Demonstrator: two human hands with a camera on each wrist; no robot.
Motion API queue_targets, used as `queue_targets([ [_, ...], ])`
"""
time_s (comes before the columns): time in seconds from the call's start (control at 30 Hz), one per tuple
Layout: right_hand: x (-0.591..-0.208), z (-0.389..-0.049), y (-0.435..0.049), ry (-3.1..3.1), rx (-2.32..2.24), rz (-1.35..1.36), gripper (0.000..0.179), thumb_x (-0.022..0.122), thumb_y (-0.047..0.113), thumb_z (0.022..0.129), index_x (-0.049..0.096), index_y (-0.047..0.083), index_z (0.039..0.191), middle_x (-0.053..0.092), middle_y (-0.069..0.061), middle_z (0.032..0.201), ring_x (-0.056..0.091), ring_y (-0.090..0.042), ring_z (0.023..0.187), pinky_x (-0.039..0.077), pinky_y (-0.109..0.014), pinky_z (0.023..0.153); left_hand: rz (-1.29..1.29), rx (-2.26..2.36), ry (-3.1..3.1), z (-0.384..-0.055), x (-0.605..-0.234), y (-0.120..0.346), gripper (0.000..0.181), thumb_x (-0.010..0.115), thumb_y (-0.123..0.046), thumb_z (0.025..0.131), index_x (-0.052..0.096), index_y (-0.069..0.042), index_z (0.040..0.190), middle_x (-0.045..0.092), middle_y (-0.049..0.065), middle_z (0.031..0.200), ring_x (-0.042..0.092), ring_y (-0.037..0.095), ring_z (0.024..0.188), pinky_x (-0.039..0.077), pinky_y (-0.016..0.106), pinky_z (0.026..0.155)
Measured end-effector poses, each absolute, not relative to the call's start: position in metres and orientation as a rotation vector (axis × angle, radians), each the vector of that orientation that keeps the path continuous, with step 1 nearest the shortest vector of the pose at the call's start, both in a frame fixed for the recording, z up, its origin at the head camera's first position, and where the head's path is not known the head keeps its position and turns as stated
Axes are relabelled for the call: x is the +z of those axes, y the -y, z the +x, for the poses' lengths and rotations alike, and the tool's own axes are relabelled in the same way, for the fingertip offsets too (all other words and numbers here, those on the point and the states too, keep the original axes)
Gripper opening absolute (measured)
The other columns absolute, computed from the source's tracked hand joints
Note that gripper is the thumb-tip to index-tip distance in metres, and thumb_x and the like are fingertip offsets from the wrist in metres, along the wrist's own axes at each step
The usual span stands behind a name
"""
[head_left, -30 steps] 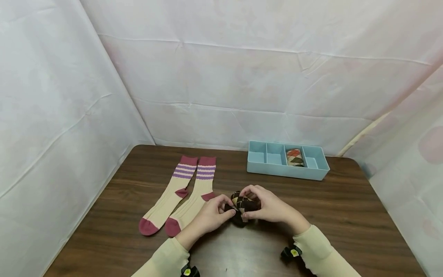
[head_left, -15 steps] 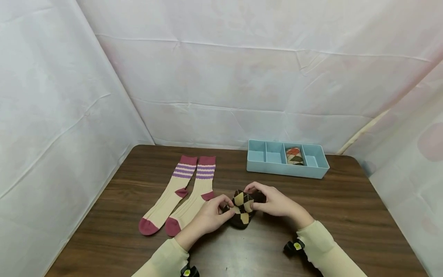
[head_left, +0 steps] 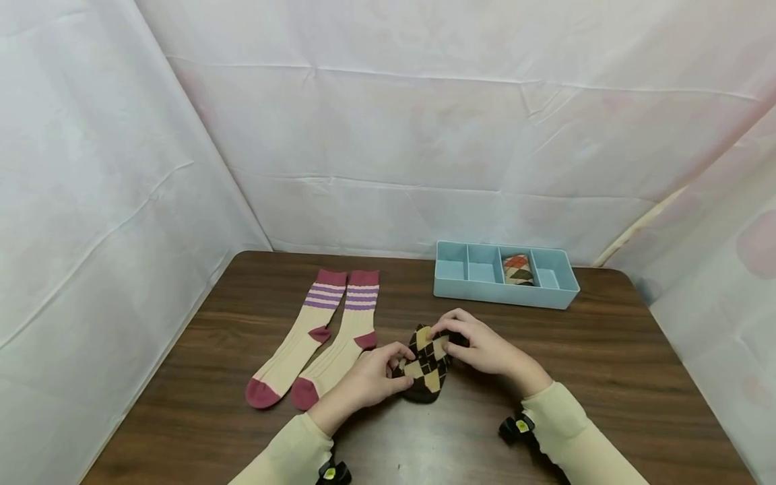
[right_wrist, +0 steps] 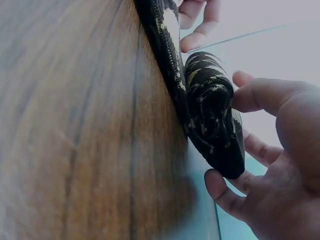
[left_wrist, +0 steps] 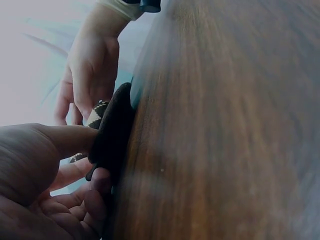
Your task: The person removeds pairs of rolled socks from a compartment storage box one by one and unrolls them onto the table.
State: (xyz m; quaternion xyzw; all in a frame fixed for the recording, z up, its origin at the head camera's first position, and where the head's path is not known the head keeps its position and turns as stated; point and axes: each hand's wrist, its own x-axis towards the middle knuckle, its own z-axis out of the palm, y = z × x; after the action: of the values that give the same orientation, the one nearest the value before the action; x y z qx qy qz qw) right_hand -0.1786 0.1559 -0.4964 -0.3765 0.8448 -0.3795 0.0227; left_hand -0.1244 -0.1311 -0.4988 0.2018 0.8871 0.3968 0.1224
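A dark brown sock bundle with tan argyle diamonds (head_left: 430, 364) lies between both hands in the head view, its patterned face up. My left hand (head_left: 371, 381) pinches its left edge; the left wrist view has the thumb on top of the dark fabric (left_wrist: 116, 132) and fingertips below. On the other side, my right hand (head_left: 483, 345) holds the far right part. Its fingers (right_wrist: 250, 95) curl about the coiled end in the right wrist view, where a rolled spiral (right_wrist: 212, 107) shows over a flat layer of sock.
Two cream socks (head_left: 303, 330) with maroon toes and purple stripes lie flat at the left. A light blue divided tray (head_left: 503, 291) stands at the back right. One compartment holds a folded argyle sock (head_left: 518, 271) with red diamonds. White sheets hang behind the dark wooden table (head_left: 606, 350).
The bunched argyle bundle has turned and flattened, so more of its diamond face shows. My right hand has shifted slightly right and up with it; the left hand has barely moved.
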Motion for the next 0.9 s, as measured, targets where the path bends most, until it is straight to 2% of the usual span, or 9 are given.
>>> queue_targets([
  [0.1, -0.495, -0.179, -0.155, -2.613, -1.166, -1.171, 0.028, 0.068, 0.006, 0.107, 0.076, 0.022, 0.129, 0.061, -0.003, 0.134, 0.062, -0.022, 0.123, 0.053, -0.049, 0.100, 0.581, 1.160, -2.588, -0.125, -0.499, 0.131, 0.034, 0.086, -0.023, 0.097, 0.073, -0.018, 0.128, 0.062, -0.004, 0.095, 0.056, 0.008, 0.064, 0.048, 0.028, 0.063],
  [0.2, -0.494, -0.179, -0.155, -2.607, -1.136, -1.136, 0.025, 0.073, 0.018, 0.107, 0.075, 0.025, 0.131, 0.061, -0.002, 0.135, 0.062, -0.024, 0.124, 0.053, -0.052, 0.101, 0.576, 1.156, -2.589, -0.126, -0.500, 0.131, 0.034, 0.086, -0.023, 0.097, 0.073, -0.019, 0.128, 0.062, -0.004, 0.096, 0.056, 0.008, 0.064, 0.048, 0.028, 0.062],
  [0.37, -0.495, -0.178, -0.156, -2.599, -1.068, -1.018, 0.043, 0.088, 0.041, 0.096, 0.070, 0.035, 0.135, 0.059, 0.005, 0.138, 0.059, -0.022, 0.128, 0.051, -0.052, 0.105, 0.585, 1.164, -2.569, -0.127, -0.501, 0.131, 0.034, 0.087, -0.023, 0.096, 0.073, -0.019, 0.127, 0.062, -0.004, 0.098, 0.056, 0.008, 0.065, 0.048, 0.028, 0.063],
  [0.47, -0.496, -0.178, -0.157, -2.579, -1.071, -1.026, 0.046, 0.091, 0.037, 0.093, 0.070, 0.034, 0.134, 0.061, 0.007, 0.136, 0.060, -0.020, 0.127, 0.052, -0.050, 0.104, 0.616, 1.160, -2.541, -0.127, -0.500, 0.131, 0.037, 0.089, -0.022, 0.094, 0.072, -0.019, 0.127, 0.062, -0.004, 0.095, 0.056, 0.006, 0.065, 0.047, 0.027, 0.062],
  [0.7, -0.494, -0.178, -0.164, -2.541, -1.085, -1.106, 0.041, 0.087, 0.029, 0.096, 0.071, 0.028, 0.134, 0.067, 0.009, 0.131, 0.064, -0.013, 0.116, 0.054, -0.038, 0.096, 0.734, 1.090, -2.478, -0.126, -0.497, 0.132, 0.045, 0.092, -0.025, 0.089, 0.070, -0.018, 0.128, 0.061, -0.006, 0.089, 0.053, 0.003, 0.065, 0.045, 0.024, 0.063],
  [0.9, -0.491, -0.185, -0.173, -2.563, -1.064, -1.099, 0.032, 0.077, 0.028, 0.105, 0.070, 0.024, 0.135, 0.074, 0.006, 0.127, 0.070, -0.017, 0.112, 0.057, -0.042, 0.093, 0.742, 1.067, -2.435, -0.126, -0.498, 0.134, 0.044, 0.091, -0.027, 0.091, 0.070, -0.023, 0.129, 0.060, -0.008, 0.090, 0.052, 0.004, 0.067, 0.045, 0.025, 0.066],
])
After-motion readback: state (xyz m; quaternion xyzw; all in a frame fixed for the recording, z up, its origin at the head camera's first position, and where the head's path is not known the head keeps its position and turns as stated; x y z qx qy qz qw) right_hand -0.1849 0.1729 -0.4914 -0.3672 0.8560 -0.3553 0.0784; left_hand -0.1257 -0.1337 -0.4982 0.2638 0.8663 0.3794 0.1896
